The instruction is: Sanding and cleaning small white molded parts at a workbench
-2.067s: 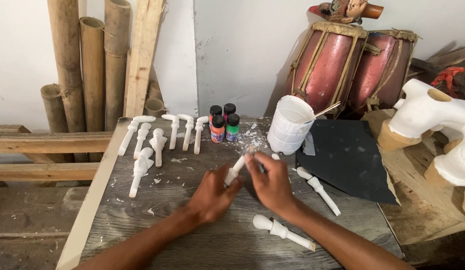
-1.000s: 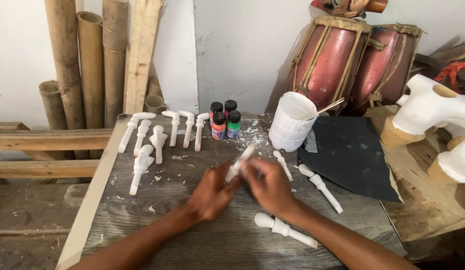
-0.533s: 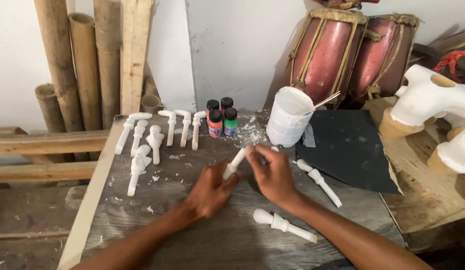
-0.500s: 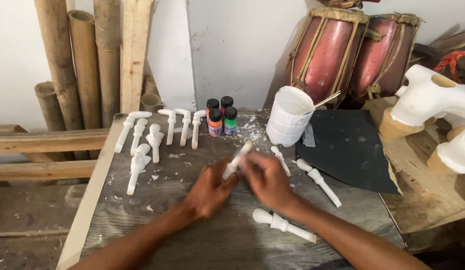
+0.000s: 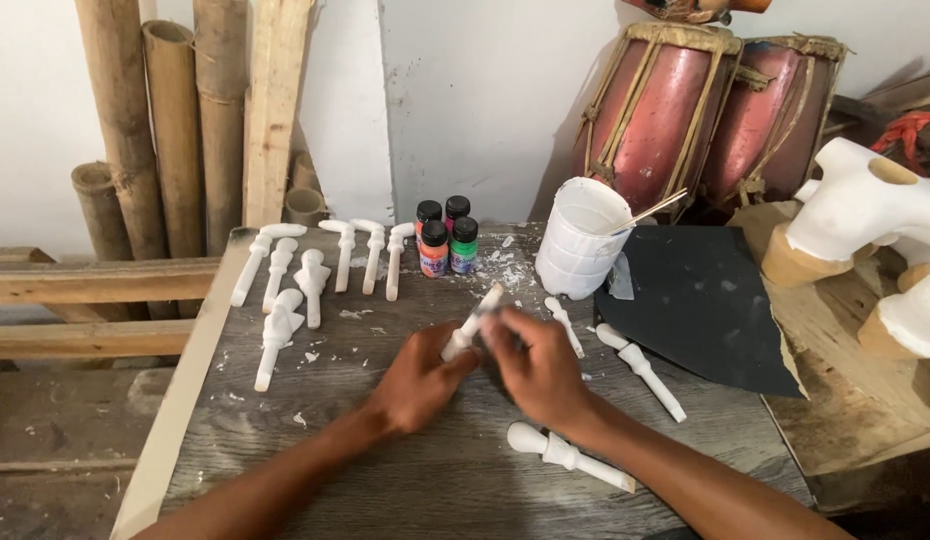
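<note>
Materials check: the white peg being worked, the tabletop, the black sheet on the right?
White peg, held by the left hand and right hand: looks like plaster or white-coated carved wood, matte and chalky; white flecks litter the table. Tabletop: weathered grey wood planks, grain showing, unfinished. Black sheet: flat, dull, thin-edged, possibly sandpaper or rubber; cannot tell.

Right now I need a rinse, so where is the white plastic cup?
In the head view, the white cup stands at the table's back, right of the paint bottles.

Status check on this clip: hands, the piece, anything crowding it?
Left hand grips white peg at its lower end. Right hand on its shaft, blurred. Peg tilted above table. Loose pegs beside the right hand, none touching.
</note>
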